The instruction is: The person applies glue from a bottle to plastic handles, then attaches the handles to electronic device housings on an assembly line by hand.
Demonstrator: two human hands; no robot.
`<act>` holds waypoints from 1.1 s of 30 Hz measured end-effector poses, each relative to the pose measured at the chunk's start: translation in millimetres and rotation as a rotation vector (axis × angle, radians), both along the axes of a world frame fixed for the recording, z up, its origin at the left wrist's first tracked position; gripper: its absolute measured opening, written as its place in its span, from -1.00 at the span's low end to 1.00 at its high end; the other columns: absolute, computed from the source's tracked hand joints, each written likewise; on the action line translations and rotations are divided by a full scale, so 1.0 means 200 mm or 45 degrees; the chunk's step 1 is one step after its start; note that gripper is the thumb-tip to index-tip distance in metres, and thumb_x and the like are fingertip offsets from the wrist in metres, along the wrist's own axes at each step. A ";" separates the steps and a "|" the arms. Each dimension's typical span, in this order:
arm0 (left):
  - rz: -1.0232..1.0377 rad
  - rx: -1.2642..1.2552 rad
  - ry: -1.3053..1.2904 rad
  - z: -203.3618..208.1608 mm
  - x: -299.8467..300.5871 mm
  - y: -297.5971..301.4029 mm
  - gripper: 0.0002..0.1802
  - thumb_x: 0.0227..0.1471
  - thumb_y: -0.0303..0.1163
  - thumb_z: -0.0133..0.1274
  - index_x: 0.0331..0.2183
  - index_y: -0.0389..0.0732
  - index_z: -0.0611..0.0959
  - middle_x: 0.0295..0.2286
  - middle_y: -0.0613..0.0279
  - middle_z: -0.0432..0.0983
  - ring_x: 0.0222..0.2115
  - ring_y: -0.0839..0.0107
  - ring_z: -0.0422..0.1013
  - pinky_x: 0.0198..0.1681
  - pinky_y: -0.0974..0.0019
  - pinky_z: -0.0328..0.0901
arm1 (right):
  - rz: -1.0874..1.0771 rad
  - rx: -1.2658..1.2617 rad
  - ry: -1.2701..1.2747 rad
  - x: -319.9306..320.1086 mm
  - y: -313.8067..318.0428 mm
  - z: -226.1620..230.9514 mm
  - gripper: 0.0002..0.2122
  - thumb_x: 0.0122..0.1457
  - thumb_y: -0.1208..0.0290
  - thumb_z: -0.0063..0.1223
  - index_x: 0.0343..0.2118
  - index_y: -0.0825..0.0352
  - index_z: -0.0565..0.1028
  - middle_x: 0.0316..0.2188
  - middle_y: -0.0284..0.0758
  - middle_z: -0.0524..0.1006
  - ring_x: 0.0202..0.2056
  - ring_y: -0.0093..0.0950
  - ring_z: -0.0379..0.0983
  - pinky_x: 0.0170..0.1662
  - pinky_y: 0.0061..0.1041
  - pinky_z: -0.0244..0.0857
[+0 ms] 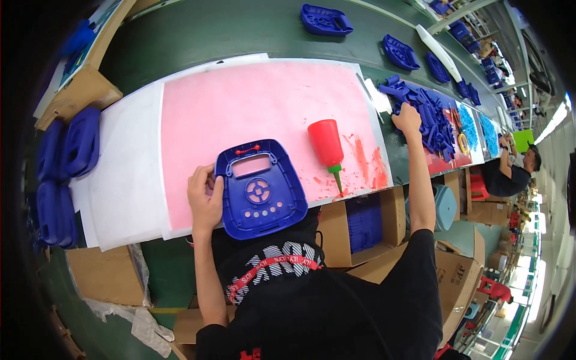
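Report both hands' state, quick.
Left hand: closed, holding the blue panel by its left edge.
Right hand: at the pile of blue pieces; whether it grips one cannot be told.

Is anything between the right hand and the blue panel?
Yes: the red bottle is between the right hand, at the blue pile, and the blue panel. The left hand holds the panel.

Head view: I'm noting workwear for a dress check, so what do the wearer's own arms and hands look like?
Both the left sleeve and the right sleeve are plain black and short, leaving the forearms bare. The left hand and right hand wear no gloves, and no watch or cable shows at either wrist.
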State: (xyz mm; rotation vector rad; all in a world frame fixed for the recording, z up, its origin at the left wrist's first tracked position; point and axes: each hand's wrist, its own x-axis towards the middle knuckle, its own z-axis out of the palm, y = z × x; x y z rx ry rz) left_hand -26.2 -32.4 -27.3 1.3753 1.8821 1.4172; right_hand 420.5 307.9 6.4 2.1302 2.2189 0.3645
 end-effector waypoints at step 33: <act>-0.008 0.114 0.018 0.01 -0.02 -0.02 -0.74 -0.07 -0.50 0.12 -0.23 -0.26 0.61 -0.54 0.28 0.38 -0.54 0.40 0.25 -0.31 0.33 0.14 | 0.478 -1.785 2.461 -1.42 -0.81 0.25 -0.70 0.09 0.59 -0.21 -0.10 0.51 0.40 -0.30 -0.15 0.52 -0.37 -0.51 0.41 -0.32 -0.51 0.31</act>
